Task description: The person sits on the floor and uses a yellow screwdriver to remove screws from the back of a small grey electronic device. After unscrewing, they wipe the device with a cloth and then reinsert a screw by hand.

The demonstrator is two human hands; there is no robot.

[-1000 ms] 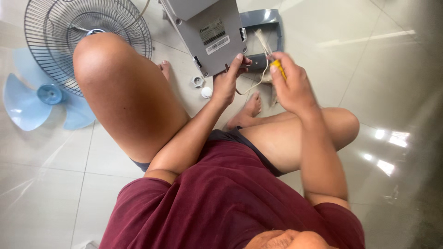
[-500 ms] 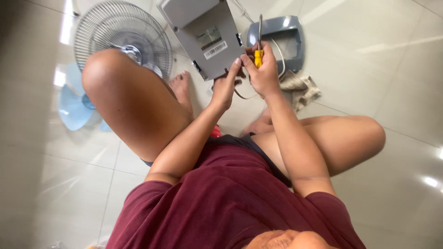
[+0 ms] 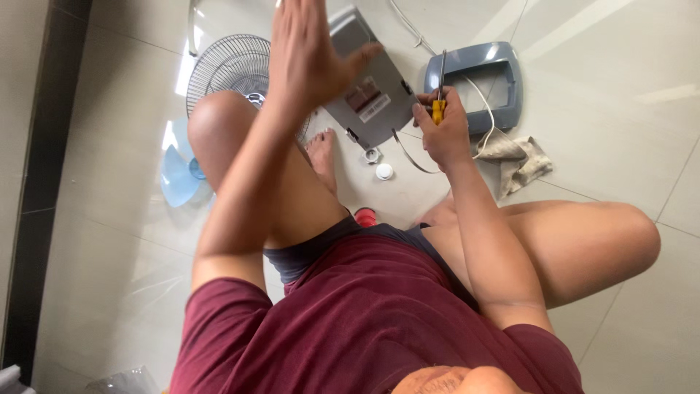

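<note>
On the pale tiled floor a person sits with knees bent, both hands out over scattered fan parts. Their right hand is closed around a yellow-handled screwdriver, its grip pressed tight on the handle and the metal shaft pointing away from the body, just beside the grey fan housing. Their left hand is raised above that housing, fingers spread flat and holding nothing, the thumb reaching over the housing's edge. Beyond the right hand lies a blue-grey frame, with a crumpled cloth next to it. 2 small round caps sit on the floor near a bare foot. A wire fan guard and a blue fan blade lie beyond the left knee.
</note>
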